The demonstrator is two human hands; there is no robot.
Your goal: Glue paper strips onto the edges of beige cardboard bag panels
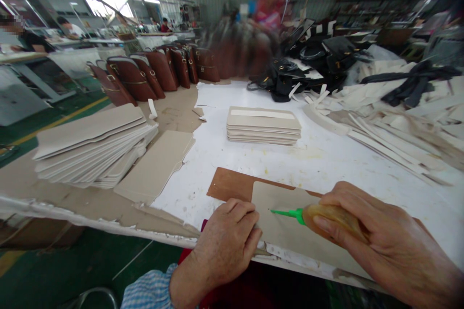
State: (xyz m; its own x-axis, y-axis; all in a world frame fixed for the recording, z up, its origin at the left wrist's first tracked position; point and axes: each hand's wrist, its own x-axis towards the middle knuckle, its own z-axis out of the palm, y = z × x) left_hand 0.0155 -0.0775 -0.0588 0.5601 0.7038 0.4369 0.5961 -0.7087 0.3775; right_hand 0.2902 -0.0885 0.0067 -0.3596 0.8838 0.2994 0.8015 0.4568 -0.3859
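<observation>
My right hand (pixel 377 231) is wrapped round a yellowish squeeze glue bottle (pixel 335 219) with a long green nozzle. The nozzle tip points left, at a small dark spot on a beige panel (pixel 279 231). Under that panel lies a brown board (pixel 230 184), its left end and part of its far edge showing. My left hand (pixel 230 234) has its fingers curled together at the panel's left edge, holding it near the table's front edge; the thumb is mostly hidden. Whether the nozzle tip touches the panel I cannot tell.
Beyond the panel sits a neat stack of beige panels (pixel 263 128). A fanned pile (pixel 90 147) and a single panel (pixel 155 164) lie left. Brown bags (pixel 134 75) line the back left; black bags (pixel 319 63) and pale strips (pixel 398 140) cover the right. People work far left.
</observation>
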